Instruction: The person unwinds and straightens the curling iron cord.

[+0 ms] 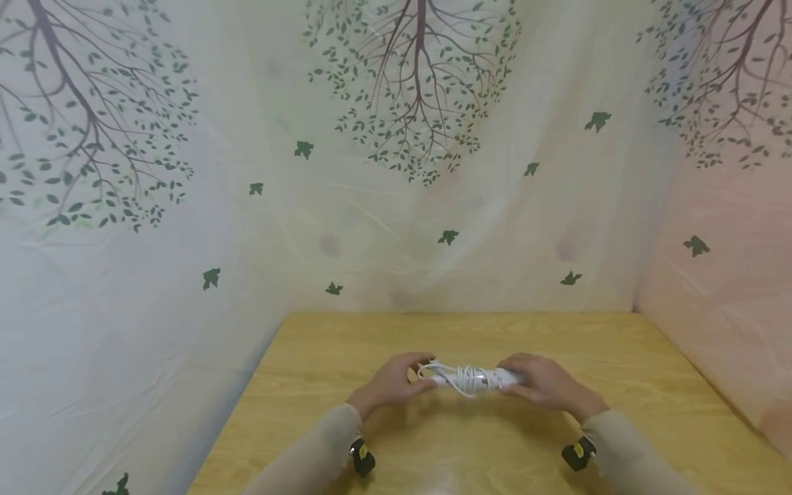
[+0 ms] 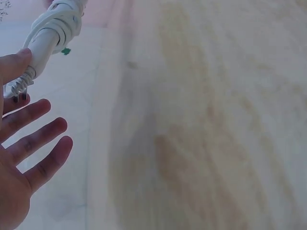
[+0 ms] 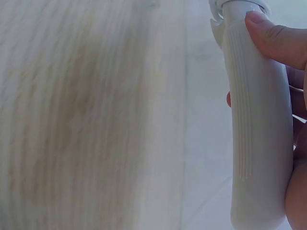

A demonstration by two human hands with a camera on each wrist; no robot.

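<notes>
A white corded appliance (image 1: 510,377) is held level above the wooden table, with its white cord (image 1: 471,380) wound round its middle. At its left end, my left hand (image 1: 396,380) pinches it between thumb and index finger; the other fingers spread away in the left wrist view. The dark-pronged plug (image 2: 20,96) shows beside that index finger. My right hand (image 1: 547,382) grips the thicker, ribbed handle (image 3: 261,120), its thumb (image 3: 273,38) lying along the upper part. Some right fingers are hidden behind the handle. The appliance's exact kind cannot be told.
The wood-grain table (image 1: 458,447) lies under both hands. Pale cloth (image 1: 396,247) printed with trees and leaves hangs behind the table and along its sides. A black wrist camera (image 1: 361,457) sits on the left wrist, another (image 1: 578,454) on the right.
</notes>
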